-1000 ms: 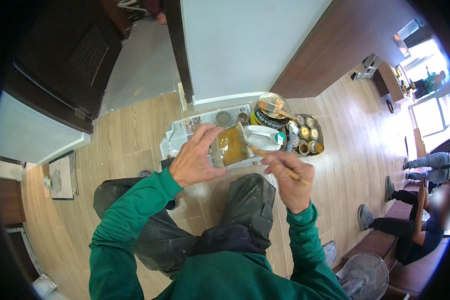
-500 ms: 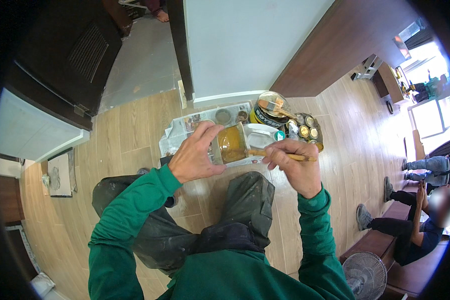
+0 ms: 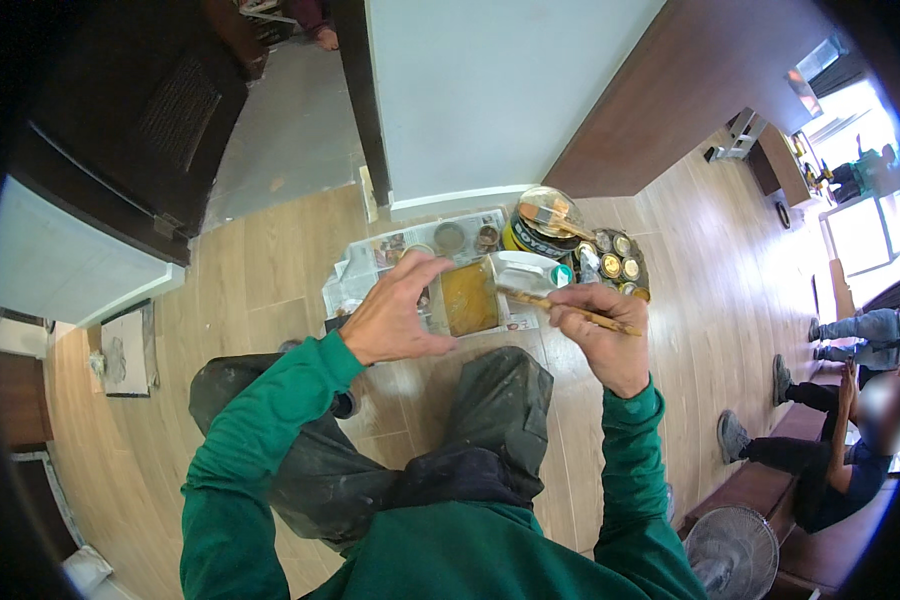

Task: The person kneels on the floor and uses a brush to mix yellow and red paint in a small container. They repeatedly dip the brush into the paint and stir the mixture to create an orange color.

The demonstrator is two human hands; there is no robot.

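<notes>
My left hand (image 3: 395,310) curves around the left side of a clear, squarish tub (image 3: 489,268), fingers at the far edge and thumb at the near one. Yellow-brown liquid (image 3: 470,300) covers much of the tub's inside. Between the fingers and thumb of my right hand (image 3: 605,335) is a thin wooden stick (image 3: 530,297), its inner end at the tub's right side. Whether that tip touches the liquid is hard to make out. Under and beyond the tub, newspaper (image 3: 345,290) is spread on the floor.
A yellow-and-black paint can (image 3: 515,236) with a paintbrush (image 3: 555,220) on top stands by the wall corner. Beside it are a white jug (image 3: 525,268) and several small cans (image 3: 620,262). A fan (image 3: 732,553) and a seated person (image 3: 850,460) are at right.
The tub has shifted slightly right, and its liquid surface looks different. My right hand has moved a little right and nearer, and the stick slants more, its outer end nearer me.
</notes>
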